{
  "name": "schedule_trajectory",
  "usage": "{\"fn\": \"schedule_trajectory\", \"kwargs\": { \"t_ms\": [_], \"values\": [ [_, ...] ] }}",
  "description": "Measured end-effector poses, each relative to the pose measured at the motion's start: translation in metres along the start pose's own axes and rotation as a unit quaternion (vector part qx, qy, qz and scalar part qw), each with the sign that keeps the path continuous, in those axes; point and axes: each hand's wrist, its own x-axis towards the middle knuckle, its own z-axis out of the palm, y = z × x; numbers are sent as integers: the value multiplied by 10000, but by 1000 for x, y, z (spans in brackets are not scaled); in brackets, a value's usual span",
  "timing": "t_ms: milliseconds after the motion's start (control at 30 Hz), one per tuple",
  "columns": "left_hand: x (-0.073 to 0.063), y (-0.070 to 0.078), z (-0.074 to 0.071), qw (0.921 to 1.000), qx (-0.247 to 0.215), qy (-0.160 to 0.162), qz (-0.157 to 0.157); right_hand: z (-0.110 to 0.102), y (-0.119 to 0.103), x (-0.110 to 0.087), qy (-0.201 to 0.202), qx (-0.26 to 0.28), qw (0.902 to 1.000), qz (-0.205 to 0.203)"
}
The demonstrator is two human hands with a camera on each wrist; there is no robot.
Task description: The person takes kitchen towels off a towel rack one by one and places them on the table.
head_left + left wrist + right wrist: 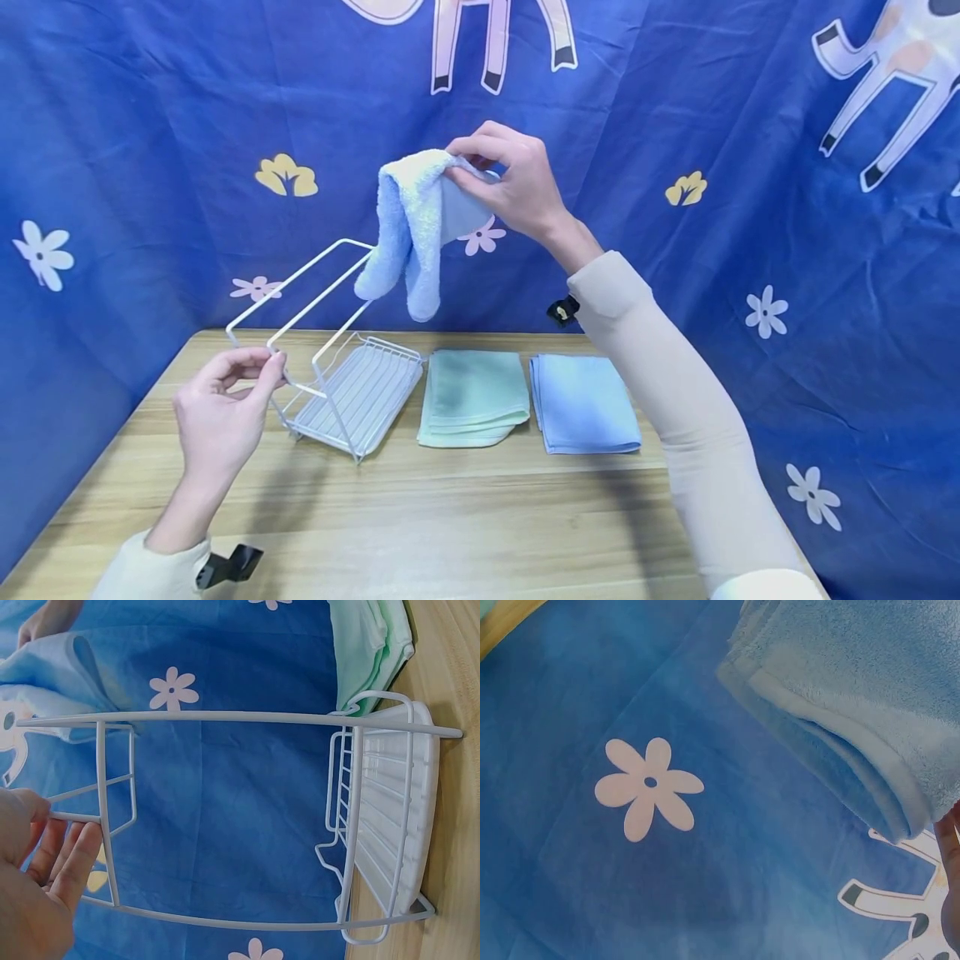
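Observation:
In the head view my right hand [513, 179] pinches one end of a light blue towel [420, 225], whose other part droops to the left in loose folds. The towel hangs in the air by the far top end of a white wire rack [292, 321]. My left hand [228, 408] pinches the near upper bar of that rack between thumb and fingers. In the left wrist view the rack's long uprights [225, 716] run down to a slatted base tray [397, 817]. The right wrist view shows the towel [855, 697] close up, with fingertips [949, 832] at its corner.
On the wooden table [450, 533], a folded green cloth [476, 396] lies right of the rack, and a folded blue cloth [585, 404] lies beyond it to the right. A blue patterned curtain [525, 292] stands behind the table.

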Motion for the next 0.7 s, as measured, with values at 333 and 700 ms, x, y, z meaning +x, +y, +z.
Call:
{"fn": "schedule_trajectory", "kwargs": {
  "t_ms": [333, 700],
  "values": [
    [1, 1, -1, 10000, -21, 13, -65, -16, -6, -18, 0, -53, 9994, -352],
    [-1, 2, -2, 10000, 53, 22, -27, -27, -14, -60, 58, -132, 9997, -198]
  ]
}}
